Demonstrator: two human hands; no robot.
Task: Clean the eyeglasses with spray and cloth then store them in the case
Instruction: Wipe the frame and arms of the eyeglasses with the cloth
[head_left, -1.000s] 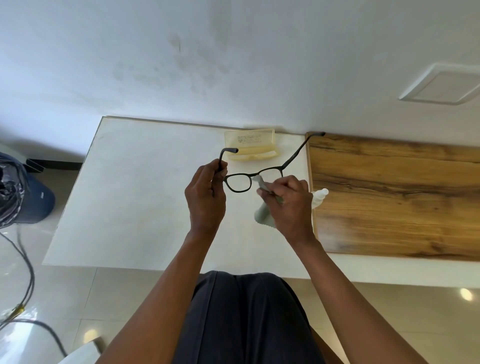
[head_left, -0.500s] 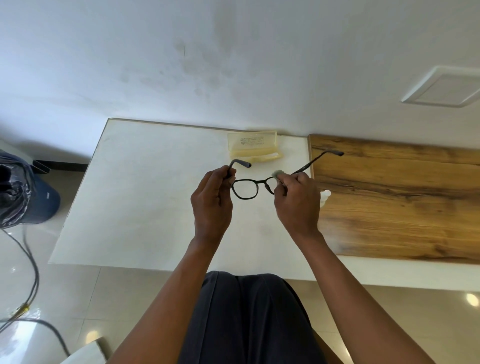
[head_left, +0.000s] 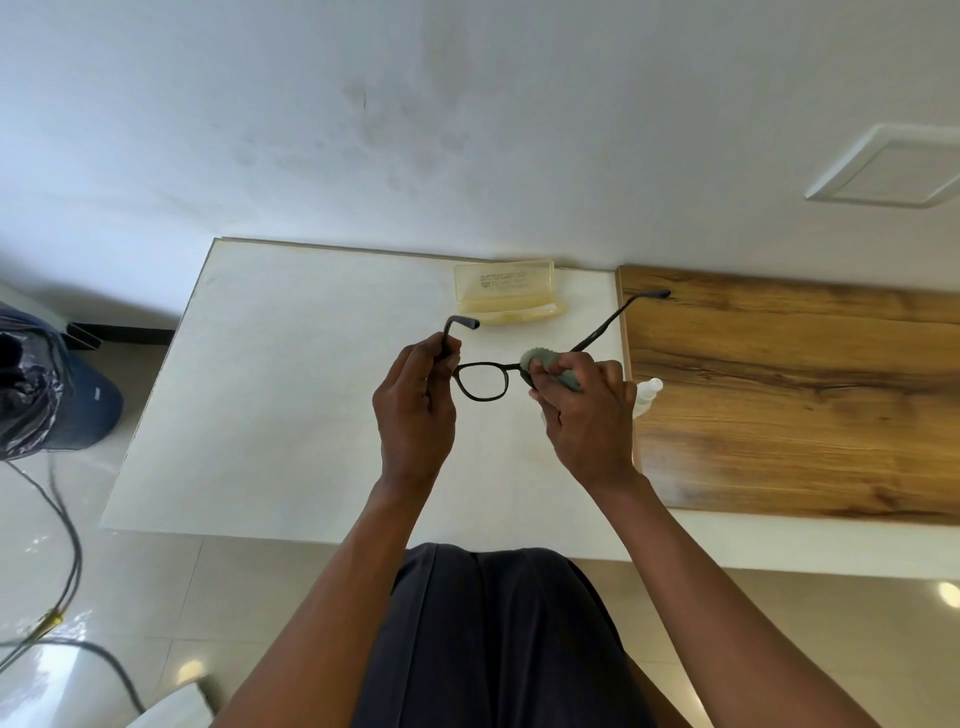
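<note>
Yellowish case (head_left: 506, 297), printed lid text unreadable

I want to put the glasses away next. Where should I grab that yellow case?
Probably grip the case across its short width, coming from above and the front. It lies open and flat on the white table, its lid standing toward the wall.

Translucent plastic case (head_left: 506, 297); grained wood board (head_left: 795, 395).

My left grip (head_left: 415, 400) pinches the eyeglasses (head_left: 480, 382) at their hinge; my right grip (head_left: 584, 410) curls around the cloth (head_left: 540, 361), both forearms raised.
</note>
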